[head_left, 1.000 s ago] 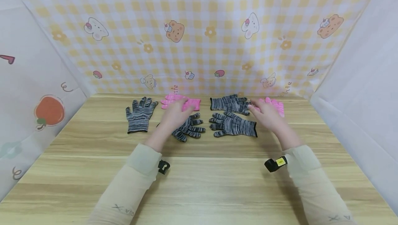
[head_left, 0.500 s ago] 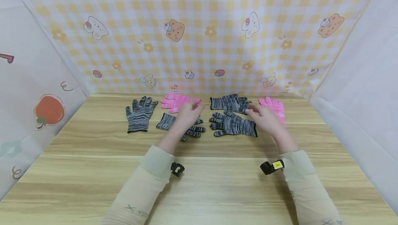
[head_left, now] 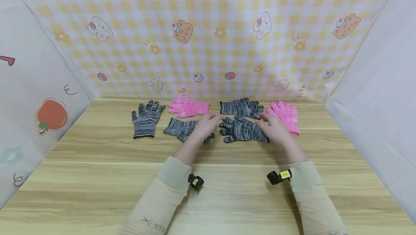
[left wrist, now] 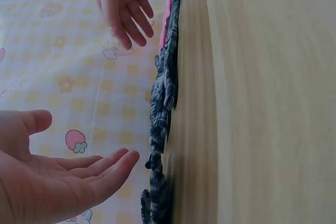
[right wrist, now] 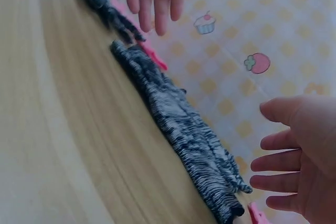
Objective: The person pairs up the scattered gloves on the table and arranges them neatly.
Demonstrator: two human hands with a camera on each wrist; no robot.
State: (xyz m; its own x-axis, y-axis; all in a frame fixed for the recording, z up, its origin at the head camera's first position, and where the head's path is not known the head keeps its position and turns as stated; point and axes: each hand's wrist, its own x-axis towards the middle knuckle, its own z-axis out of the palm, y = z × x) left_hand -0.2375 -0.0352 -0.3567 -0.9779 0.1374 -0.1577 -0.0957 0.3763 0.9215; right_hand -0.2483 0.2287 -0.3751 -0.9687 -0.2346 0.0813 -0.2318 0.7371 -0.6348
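Several knitted gloves, grey-black striped and pink, lie flat on the table. My left hand (head_left: 204, 126) hovers over the fingers of a striped glove (head_left: 175, 127); its fingers are extended and hold nothing, as the left wrist view shows. My right hand (head_left: 275, 129) is held over the cuff end of another striped glove (head_left: 242, 131), its fingers (right wrist: 278, 161) relaxed and apart from the cloth. Behind that lies a further striped glove (head_left: 240, 107). A pink glove (head_left: 191, 108) is beyond my left hand, and a second pink glove (head_left: 287, 115) is right of my right hand.
One more striped glove (head_left: 144, 121) lies at the far left, fingers pointing away. The wooden table (head_left: 227, 199) ends at a yellow checked cloth backdrop (head_left: 208, 54). White cloth walls (head_left: 373, 94) stand on both sides.
My left hand has moved right and nearer, off the pink glove and across the striped one. The right hand has drawn slightly nearer, uncovering more of the right pink glove. The gloves stay in place.
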